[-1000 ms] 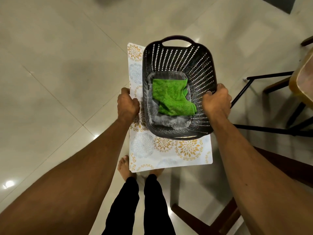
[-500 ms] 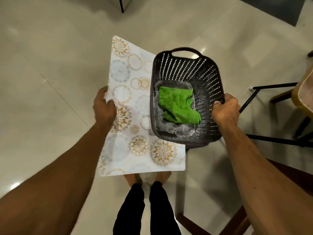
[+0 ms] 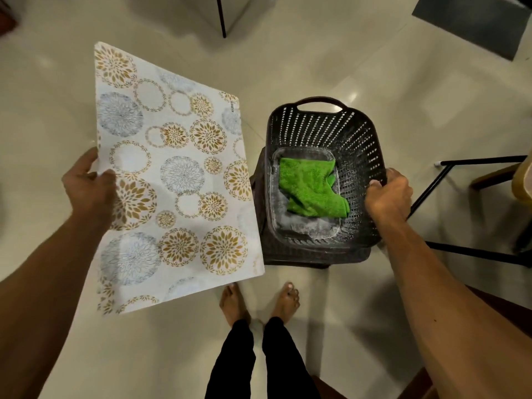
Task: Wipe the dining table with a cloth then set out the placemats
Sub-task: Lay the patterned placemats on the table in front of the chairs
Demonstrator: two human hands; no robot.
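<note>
Placemat (image 3: 178, 174) hangs over the floor (image 3: 316, 53), pinched at its left edge by the left hand (image 3: 89, 191); gripped one-sided, it could sag and slip. Cloth (image 3: 311, 188) lies in the basket (image 3: 359, 139), whose right rim the right hand (image 3: 388, 197) clenches; one-handed, it may tip.

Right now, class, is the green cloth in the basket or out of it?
In. The green cloth lies crumpled low inside the basket, slotted walls around it.
</note>
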